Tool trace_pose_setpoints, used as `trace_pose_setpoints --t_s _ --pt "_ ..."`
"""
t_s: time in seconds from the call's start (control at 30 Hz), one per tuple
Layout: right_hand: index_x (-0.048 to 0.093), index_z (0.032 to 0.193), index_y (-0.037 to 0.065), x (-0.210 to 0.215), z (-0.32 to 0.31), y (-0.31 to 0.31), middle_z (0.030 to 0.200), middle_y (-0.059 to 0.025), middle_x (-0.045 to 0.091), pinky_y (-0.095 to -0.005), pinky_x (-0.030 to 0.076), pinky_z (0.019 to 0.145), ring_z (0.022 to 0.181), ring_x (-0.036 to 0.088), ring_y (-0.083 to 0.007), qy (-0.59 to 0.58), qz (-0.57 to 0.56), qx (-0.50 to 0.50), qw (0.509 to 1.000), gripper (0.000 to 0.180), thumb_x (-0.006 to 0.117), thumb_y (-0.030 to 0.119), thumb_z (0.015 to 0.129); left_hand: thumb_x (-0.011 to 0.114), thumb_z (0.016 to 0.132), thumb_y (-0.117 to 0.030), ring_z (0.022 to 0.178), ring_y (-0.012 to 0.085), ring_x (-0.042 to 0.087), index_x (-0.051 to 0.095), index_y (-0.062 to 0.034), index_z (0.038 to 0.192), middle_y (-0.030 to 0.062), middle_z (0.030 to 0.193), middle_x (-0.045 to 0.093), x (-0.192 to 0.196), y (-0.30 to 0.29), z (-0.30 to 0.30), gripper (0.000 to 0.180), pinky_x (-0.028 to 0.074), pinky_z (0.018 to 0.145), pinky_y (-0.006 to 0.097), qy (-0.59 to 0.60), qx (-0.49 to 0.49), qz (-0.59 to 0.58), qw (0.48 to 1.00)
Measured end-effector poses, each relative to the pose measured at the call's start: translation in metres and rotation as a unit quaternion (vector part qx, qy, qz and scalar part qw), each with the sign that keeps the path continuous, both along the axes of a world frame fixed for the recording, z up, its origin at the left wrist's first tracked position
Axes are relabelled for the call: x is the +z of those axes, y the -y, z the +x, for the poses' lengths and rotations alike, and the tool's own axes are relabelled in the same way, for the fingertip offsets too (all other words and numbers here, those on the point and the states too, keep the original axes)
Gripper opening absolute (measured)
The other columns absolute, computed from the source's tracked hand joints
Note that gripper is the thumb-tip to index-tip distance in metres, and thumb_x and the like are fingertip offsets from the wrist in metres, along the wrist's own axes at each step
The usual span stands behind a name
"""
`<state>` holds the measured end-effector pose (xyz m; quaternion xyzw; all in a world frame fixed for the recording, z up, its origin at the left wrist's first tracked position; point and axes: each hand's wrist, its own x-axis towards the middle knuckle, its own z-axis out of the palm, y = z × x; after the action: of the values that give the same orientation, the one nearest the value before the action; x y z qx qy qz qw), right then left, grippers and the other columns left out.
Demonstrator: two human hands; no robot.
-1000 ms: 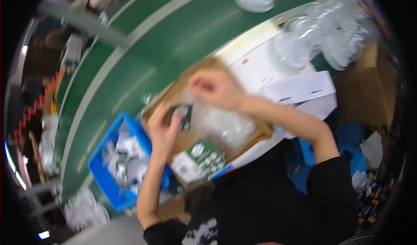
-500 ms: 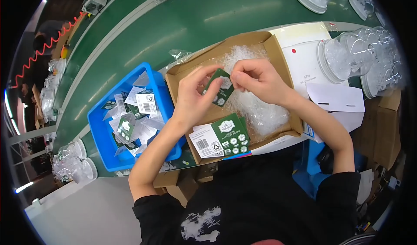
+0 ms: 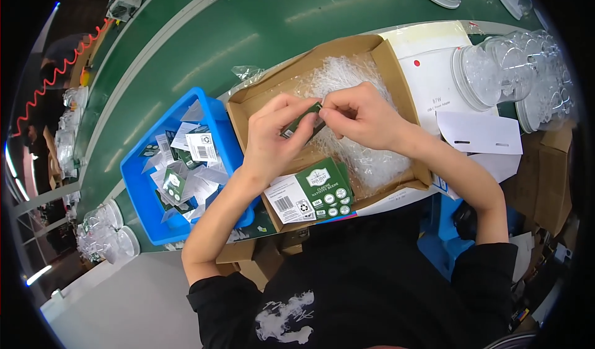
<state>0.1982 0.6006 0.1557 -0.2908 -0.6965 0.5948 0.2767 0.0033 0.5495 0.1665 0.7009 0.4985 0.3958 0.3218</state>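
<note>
Over a shallow cardboard box point(image 3: 255, 109), my left hand point(image 3: 273, 135) pinches a small green printed card point(image 3: 304, 121) between thumb and fingers, tilted so little of its face shows. My right hand point(image 3: 361, 118) is closed at the card's upper edge, thumb and fingertips pressed together; anything thin between them is too small to make out. Beneath my hands, a heap of clear thin plastic strands point(image 3: 372, 157) fills much of the box. A stack of green-and-white cards point(image 3: 310, 191) lies in its near left corner.
Left of the box stands a blue plastic bin point(image 3: 144, 216) of loose cards and clear plastic pieces. Clear domes point(image 3: 480, 76) with pale bases lie at the right, beside a white carton point(image 3: 424, 89) and a slotted white paper point(image 3: 480, 132). The green tabletop point(image 3: 204, 70) curves behind.
The card in my left hand has tipped, so its printed face shows less. My right fingertips have moved slightly left and down, against its edge. The whole view has shifted slightly.
</note>
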Motion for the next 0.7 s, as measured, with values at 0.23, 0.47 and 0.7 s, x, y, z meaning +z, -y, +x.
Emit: trace_pose_setpoints --t_s 0.23,0.47,0.7 --pt "0.064 0.076 -0.002 -0.001 -0.009 -0.006 0.056 -0.0043 0.055 -0.0263 0.039 0.050 0.052 0.048 -0.0075 0.021 -0.012 0.006 1.000 0.019 0.059 0.014 0.087 0.067 0.079 0.001 0.077 0.0234 0.064 0.068 -0.0038 0.104 0.0101 0.089 0.064 0.007 -0.001 -0.006 0.025 0.052 0.066 0.031 -0.084 -0.006 0.041 0.996" --pt "0.060 0.068 0.003 -0.005 0.005 0.000 0.054 0.0007 0.053 -0.0223 0.033 0.042 0.046 0.046 -0.0043 0.074 -0.020 -0.030 0.997 0.027 0.053 0.011 0.092 0.063 0.081 -0.009 0.080 0.0328 0.063 0.061 -0.0083 0.108 0.0123 0.092 0.059 -0.017 -0.002 0.002 0.027 0.053 0.064 0.039 -0.111 -0.058 0.093 0.988" --pt "0.053 0.069 0.003 -0.016 -0.006 0.004 0.054 -0.0020 0.054 -0.0200 0.036 0.041 0.044 0.048 -0.0066 0.044 -0.089 -0.013 0.995 0.029 0.049 0.011 0.096 0.063 0.079 -0.009 0.079 0.0309 0.062 0.057 -0.0039 0.108 0.0113 0.090 0.054 -0.011 0.010 -0.008 0.030 0.051 0.065 0.040 -0.147 -0.048 0.128 0.980"
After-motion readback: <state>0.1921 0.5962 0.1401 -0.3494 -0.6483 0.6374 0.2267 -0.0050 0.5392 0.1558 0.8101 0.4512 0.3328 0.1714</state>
